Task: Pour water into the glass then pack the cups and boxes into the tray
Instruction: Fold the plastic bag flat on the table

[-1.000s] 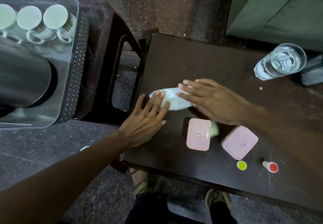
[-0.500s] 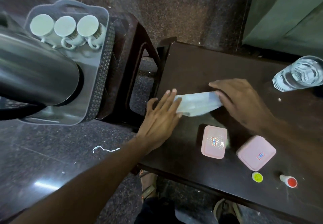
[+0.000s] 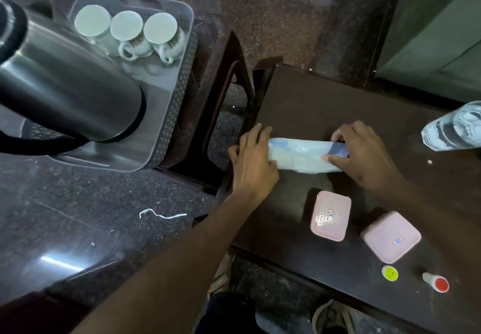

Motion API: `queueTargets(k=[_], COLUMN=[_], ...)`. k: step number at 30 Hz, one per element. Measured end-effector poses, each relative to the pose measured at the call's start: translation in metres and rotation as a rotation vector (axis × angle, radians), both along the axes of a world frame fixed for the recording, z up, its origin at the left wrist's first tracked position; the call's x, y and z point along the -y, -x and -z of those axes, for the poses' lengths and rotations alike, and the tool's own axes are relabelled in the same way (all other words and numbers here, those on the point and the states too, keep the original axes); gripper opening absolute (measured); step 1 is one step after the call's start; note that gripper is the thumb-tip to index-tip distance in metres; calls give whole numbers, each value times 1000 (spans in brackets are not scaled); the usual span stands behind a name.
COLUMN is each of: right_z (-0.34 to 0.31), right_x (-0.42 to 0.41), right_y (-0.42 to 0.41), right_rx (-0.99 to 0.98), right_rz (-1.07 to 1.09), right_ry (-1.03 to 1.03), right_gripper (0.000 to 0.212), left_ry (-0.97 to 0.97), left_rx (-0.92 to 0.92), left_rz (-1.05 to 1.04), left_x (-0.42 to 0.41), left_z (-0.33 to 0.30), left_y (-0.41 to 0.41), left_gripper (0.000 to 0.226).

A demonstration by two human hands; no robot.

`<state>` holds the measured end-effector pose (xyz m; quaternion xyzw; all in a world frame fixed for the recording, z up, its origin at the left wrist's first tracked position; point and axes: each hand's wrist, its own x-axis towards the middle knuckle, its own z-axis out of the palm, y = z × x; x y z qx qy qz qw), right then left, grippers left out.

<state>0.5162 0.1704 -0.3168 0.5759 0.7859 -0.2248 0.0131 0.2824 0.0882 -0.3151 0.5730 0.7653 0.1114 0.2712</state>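
A pale blue cloth [image 3: 302, 154] lies folded into a long strip on the dark table [image 3: 312, 104]. My left hand [image 3: 251, 162] presses its left end; my right hand [image 3: 364, 154] pinches its right end between thumb and fingers. Two pink lidded boxes [image 3: 330, 215] [image 3: 390, 236] sit on the table nearer me. A glass of water [image 3: 454, 130] stands at the right edge of view. The grey tray [image 3: 179, 94] at the left holds three upturned white cups [image 3: 127, 33] and a steel kettle [image 3: 62, 83].
A small yellow-green cap [image 3: 389, 273] and a red-tipped tube [image 3: 436, 281] lie near the table's front edge. The tray rests on a dark stool [image 3: 221, 86], with a gap between it and the table. A white scrap [image 3: 161, 214] lies on the floor.
The cloth has been drawn out and folded into a longer strip. My right hand moved right to its far end and gripped it. The view shifted left and down.
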Motion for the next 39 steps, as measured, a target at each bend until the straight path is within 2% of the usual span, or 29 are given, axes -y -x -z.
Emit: queueTargets(k=[3,5,9,13,16,18,22,24,26,27,34,39], right_z=[-3,-9,-36,-94,-148,-171,-182,-176,-168,-166,-159,-147], right_x=[-4,-7,-18,-38,-53,-58,-56,-53,-50,-48,-47,-50], right_y=[5,7,8,55,118,166,263,299,326,336,369,365], right_rx=[-38,-129,-345,-721,-885,-953,-920,-790,-608,-543,-364,-238], right_rz=[58,114,194,182,102,52,46,67,18,-18,-125,-234], right_ry=[53,96,140,205,227,249,283,251,166,138,138,140], right_gripper=[31,29,29,37,35,32,28,26,14,10,32,29], left_ry=[-9,-50,-139,-242,-404,-512,-581,-527,-470,-440,-307,-139], left_rx=[18,86,420,708,906,938,788,628,496,458,296,-22], left_rz=[1,-43,-268,-509,-675,-766,-915,-937,-890,-851,-670,-484], left_x=[2,7,14,25,41,53,72,78,83,84,76,73], left_z=[-5,-12,-38,-81,-121,-144,-165,-164,-158,-155,-133,-132], left_y=[1,3,9,38,73,100,153,174,187,190,204,208], left_gripper=[57,43,21,21,27,33,43,52,55,52,25,12])
